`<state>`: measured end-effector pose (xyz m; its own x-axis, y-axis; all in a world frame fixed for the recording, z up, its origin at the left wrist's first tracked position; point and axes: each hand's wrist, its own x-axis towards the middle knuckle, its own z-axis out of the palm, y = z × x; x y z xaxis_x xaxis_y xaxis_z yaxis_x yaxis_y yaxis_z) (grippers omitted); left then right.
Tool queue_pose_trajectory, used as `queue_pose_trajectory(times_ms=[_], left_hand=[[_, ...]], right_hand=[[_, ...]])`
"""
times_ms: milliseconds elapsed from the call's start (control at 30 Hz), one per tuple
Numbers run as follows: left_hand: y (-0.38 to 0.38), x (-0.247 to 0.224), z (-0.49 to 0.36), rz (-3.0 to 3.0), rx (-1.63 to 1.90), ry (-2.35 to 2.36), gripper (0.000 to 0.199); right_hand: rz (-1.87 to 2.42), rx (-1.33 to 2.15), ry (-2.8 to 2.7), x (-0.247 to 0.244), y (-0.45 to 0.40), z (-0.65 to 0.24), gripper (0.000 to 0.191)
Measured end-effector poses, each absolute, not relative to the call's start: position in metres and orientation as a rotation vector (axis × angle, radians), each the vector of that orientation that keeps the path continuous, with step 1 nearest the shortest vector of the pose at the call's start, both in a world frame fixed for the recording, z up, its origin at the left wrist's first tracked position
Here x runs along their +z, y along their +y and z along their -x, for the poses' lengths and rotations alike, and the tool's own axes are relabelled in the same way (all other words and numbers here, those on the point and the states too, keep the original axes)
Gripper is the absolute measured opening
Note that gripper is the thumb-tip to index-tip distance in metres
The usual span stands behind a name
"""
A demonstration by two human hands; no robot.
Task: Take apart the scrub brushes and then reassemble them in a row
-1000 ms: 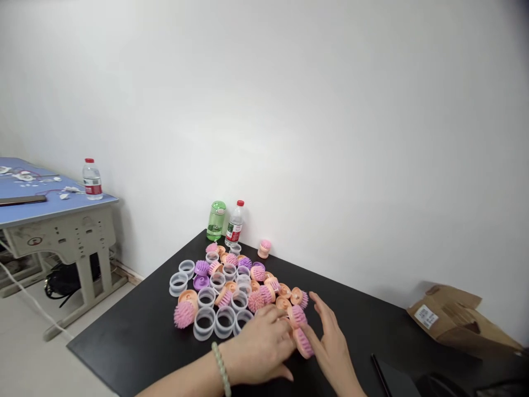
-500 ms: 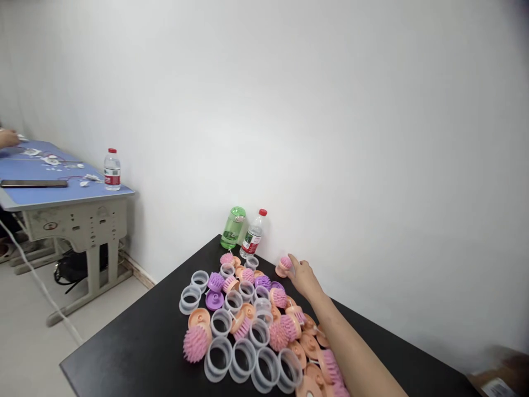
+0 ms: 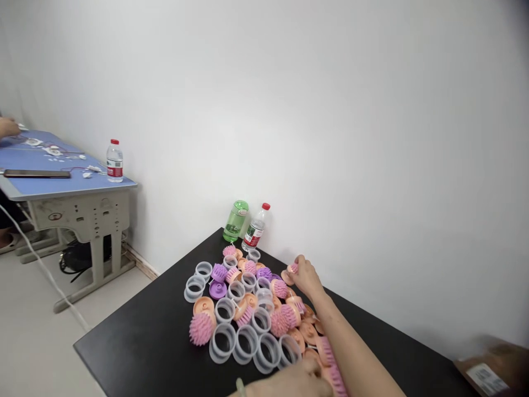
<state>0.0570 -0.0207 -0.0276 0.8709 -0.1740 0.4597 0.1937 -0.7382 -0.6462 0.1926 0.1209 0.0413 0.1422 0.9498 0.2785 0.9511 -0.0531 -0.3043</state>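
Observation:
Near the wall, my right hand (image 3: pixel 306 277) has its fingers closed round a small brush head (image 3: pixel 293 268) with pink bristles and a peach base. From the bottom edge comes my left hand (image 3: pixel 289 380), a pale bracelet on its wrist; it lies over the near pieces, somewhat blurred, its fingertips hidden. Pink brush heads (image 3: pixel 201 329), peach round caps (image 3: pixel 308 333) with a central stem, and purple pieces (image 3: pixel 217 289) lie loosely grouped. Among them stand several clear plastic rings (image 3: pixel 222 343), some in a row at the front.
The black table (image 3: pixel 140 336) meets the white wall, where a green bottle (image 3: pixel 235 221) and a red-capped water bottle (image 3: pixel 255 227) stand. At left, a blue desk (image 3: pixel 49 186) holds another bottle (image 3: pixel 114 161); another person's hand (image 3: pixel 8 127) is there. A cardboard box (image 3: pixel 491 372) sits at lower right.
My left hand has come into view at the bottom. My right hand has closed round the brush head by the wall, which is now tilted. The view has shifted slightly.

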Motion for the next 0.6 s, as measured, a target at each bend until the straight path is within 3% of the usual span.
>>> queue_pose_trajectory(times_ms=[100, 200, 333, 400, 600], left_hand=[[-0.022, -0.012, -0.045, 2.59, -0.985, -0.192, 0.032], [-0.026, 0.007, -0.027, 2.662, -1.241, -0.489, 0.026], [-0.033, 0.02, -0.016, 2.718, -1.513, -0.675, 0.053], [-0.036, 0.021, -0.018, 2.793, -1.517, -0.676, 0.055], [-0.04, 0.017, -0.025, 2.845, -1.265, -0.699, 0.037]], right_hand=[[1.895, 0.134, -1.738, 0.051, 0.076, -0.208, 0.054], [1.784, 0.309, -1.655, 0.052, 0.015, -0.218, 0.053], [1.436, 0.756, -1.412, 0.039, -0.063, -0.215, 0.052], [1.289, 0.899, -1.285, 0.028, -0.085, -0.209, 0.05], [1.079, 0.943, -1.18, 0.002, -0.095, -0.201, 0.044]])
